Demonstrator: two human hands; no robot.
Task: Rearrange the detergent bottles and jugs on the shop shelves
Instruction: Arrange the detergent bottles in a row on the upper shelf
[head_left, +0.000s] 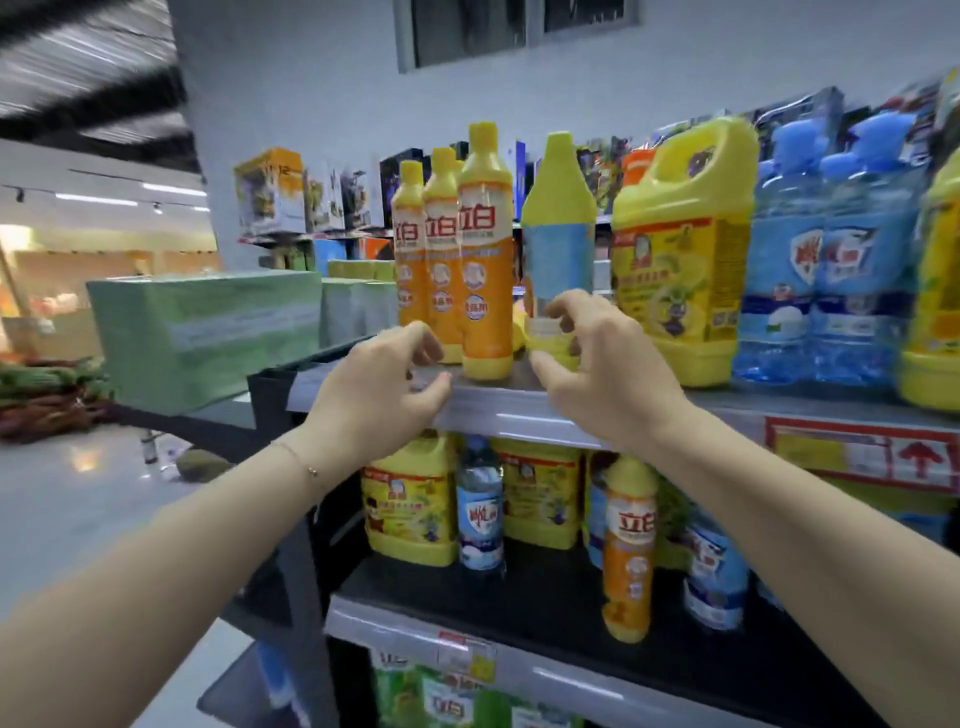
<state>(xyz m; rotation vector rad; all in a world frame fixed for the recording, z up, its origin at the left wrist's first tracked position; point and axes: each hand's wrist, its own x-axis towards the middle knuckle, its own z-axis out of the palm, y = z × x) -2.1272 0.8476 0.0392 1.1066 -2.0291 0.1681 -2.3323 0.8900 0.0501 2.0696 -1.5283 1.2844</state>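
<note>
Currently three orange bottles (485, 270) and one blue-labelled bottle (558, 249) face left hand (384, 389) and right hand (608, 364), grips loosely spread.

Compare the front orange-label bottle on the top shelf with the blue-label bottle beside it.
Label: the orange-label bottle shows white characters on orange; the blue-label bottle shows a plain blue panel.
Top: the orange-label bottle has rounded shoulders and a cylindrical cap; the blue-label bottle tapers like a cone.
Hands: the right hand curls around the blue-label bottle's base, contact unclear; the orange-label bottle stands ungripped.
Both are yellow and upright on the top shelf.
</note>
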